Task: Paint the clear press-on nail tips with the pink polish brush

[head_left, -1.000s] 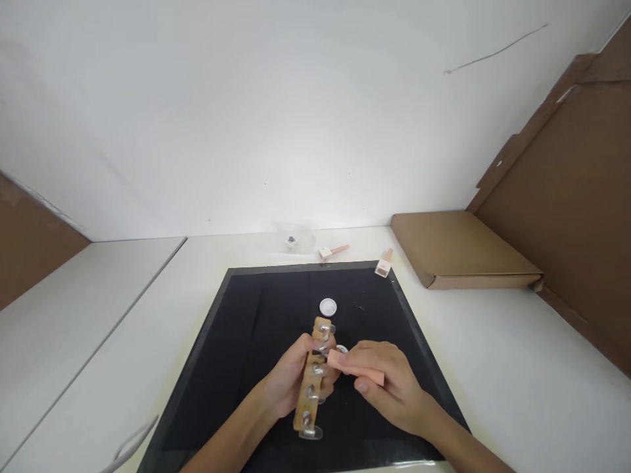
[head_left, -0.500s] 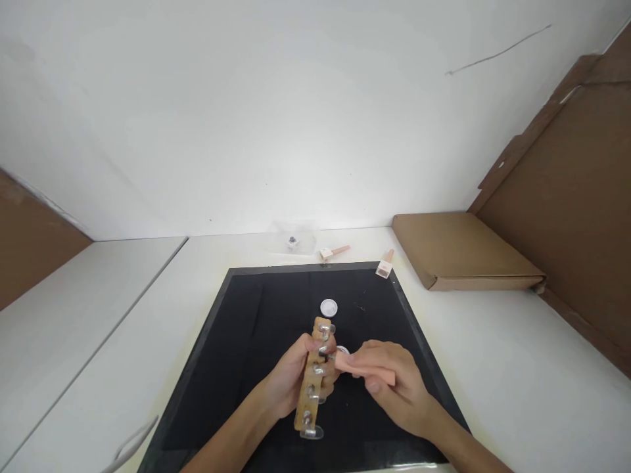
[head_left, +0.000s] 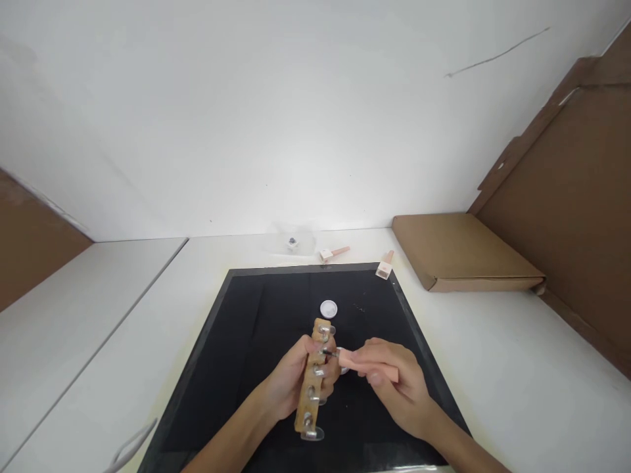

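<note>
My left hand (head_left: 290, 374) is closed around a wooden nail tip stand (head_left: 309, 387), a narrow bar that tilts up from the mat. Several clear false nails (head_left: 320, 371) stick out along the bar's right side. In my right hand (head_left: 397, 378) is the pink handle of a nail polish brush (head_left: 367, 366), pinched between thumb and fingers. Its dark bristles reach the false nail second from the top of the bar. Partly hidden behind the brush, a small white round dish (head_left: 344, 369) shows beside the left fingers.
A white round lid or dish (head_left: 328, 309) lies on the black mat (head_left: 236, 341). Two pink-capped bottles (head_left: 326, 255) lie at the back, near a clear plastic piece (head_left: 303, 244). On the right rests a flat cardboard box (head_left: 473, 253). A white looped cord (head_left: 133, 447) is at lower left.
The brush has shifted slightly right and its dark tip now shows plainly at the false nail. My left hand and the wooden bar have stayed nearly still.
</note>
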`<state>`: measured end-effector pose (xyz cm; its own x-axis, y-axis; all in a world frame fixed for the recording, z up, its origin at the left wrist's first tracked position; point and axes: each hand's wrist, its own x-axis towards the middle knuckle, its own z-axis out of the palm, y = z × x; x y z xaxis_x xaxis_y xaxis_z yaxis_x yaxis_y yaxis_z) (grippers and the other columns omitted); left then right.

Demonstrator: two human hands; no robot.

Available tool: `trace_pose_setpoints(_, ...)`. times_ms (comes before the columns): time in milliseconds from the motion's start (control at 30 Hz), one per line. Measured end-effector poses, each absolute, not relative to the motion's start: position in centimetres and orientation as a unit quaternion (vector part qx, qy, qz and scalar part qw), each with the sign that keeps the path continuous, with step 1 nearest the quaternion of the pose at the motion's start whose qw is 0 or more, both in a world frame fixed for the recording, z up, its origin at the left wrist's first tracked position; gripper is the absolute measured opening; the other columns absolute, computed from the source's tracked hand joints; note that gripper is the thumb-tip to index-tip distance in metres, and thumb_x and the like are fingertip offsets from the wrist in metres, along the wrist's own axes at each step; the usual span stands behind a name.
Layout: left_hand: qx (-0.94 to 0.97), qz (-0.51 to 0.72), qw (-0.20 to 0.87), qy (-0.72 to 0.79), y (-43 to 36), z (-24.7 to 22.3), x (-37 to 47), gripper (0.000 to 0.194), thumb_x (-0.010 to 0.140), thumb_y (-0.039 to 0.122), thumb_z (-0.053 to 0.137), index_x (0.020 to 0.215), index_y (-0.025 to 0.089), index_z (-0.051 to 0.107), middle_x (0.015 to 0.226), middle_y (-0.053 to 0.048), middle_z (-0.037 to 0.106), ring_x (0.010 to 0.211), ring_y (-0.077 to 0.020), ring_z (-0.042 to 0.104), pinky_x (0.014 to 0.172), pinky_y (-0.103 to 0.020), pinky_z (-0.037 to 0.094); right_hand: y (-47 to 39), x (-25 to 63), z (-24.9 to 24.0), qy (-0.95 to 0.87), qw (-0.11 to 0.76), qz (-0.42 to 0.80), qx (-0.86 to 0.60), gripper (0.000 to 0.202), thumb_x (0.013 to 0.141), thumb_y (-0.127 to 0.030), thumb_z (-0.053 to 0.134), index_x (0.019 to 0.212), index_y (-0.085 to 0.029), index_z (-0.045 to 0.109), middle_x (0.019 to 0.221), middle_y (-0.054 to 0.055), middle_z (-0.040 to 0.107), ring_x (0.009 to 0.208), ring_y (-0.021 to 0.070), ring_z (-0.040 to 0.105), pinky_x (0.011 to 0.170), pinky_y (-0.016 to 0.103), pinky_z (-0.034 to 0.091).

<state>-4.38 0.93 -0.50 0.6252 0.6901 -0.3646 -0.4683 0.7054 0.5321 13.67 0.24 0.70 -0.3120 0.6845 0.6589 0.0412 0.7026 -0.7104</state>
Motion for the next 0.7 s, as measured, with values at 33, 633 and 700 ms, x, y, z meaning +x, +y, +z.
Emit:
trace_pose_setpoints(33,0.195,0.330,0.877,0.290,0.95,-0.55,-4.32,0.019,0.067,0.031,0.058,0.065,0.018,0.044,0.049,0.007,0.036,0.039,-0.0049,0.024,0.039,-0.018,0.019,0.31,13.65,0.73,-0.757,0.527,0.316,-0.223,0.023,0.094,-0.026,0.047,0.108,-0.024,0.064,0.071,0.003,0.072,0.055,0.0152,0.061,0.054,0.026,0.048)
trace_pose_setpoints(633,0.226,0.346,0.848,0.331,0.60,-0.88,-4.11,0.021,0.065,0.033,0.060,0.066,0.018,0.045,0.050,0.007,0.039,0.041,-0.0052,0.029,0.042,-0.019,0.021,0.02,13.56,0.86,-0.733,0.517,0.381,-0.226,0.018,0.093,-0.025,0.051,0.102,-0.022,0.067,0.075,0.003,0.073,0.060,0.0130,0.064,0.057,0.023,0.051)
trace_pose_setpoints(700,0.243,0.344,0.842,0.336,0.49,-0.82,-4.01,0.023,0.066,0.035,0.060,0.067,0.018,0.046,0.049,0.007,0.038,0.041,-0.0057,0.029,0.042,-0.019,0.021,-0.06,13.56,0.77,-0.718,0.522,0.383,-0.258,0.018,0.092,-0.023,0.051,0.099,-0.022,0.067,0.076,0.003,0.073,0.059,0.0122,0.064,0.055,0.021,0.050)
